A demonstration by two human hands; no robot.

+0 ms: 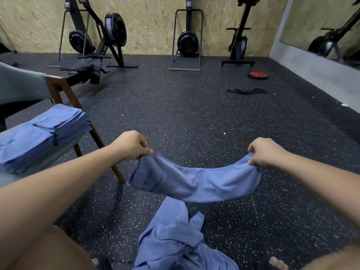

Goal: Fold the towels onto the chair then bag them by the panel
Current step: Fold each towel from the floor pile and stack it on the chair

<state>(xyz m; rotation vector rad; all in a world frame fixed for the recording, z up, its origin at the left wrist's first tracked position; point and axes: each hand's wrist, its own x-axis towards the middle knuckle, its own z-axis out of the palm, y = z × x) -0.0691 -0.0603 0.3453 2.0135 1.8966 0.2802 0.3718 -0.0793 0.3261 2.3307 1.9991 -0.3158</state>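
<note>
A blue towel [194, 182] hangs stretched and sagging between my hands, above the floor. My left hand [132, 146] pinches its left top corner and my right hand [266, 152] pinches its right top corner. Below it, between my knees, lies a heap of loose blue towels [175, 242]. Two stacks of folded blue towels [39, 135] rest on the seat of a wooden-legged chair [64, 88] at my left.
Black speckled rubber floor [194, 114] spreads ahead. Rowing and ski machines [109, 39] stand along the wooden panel wall [152, 22]. A red weight plate [258, 75] and a black strap [246, 91] lie at the far right. A mirror [321, 26] is on the right wall.
</note>
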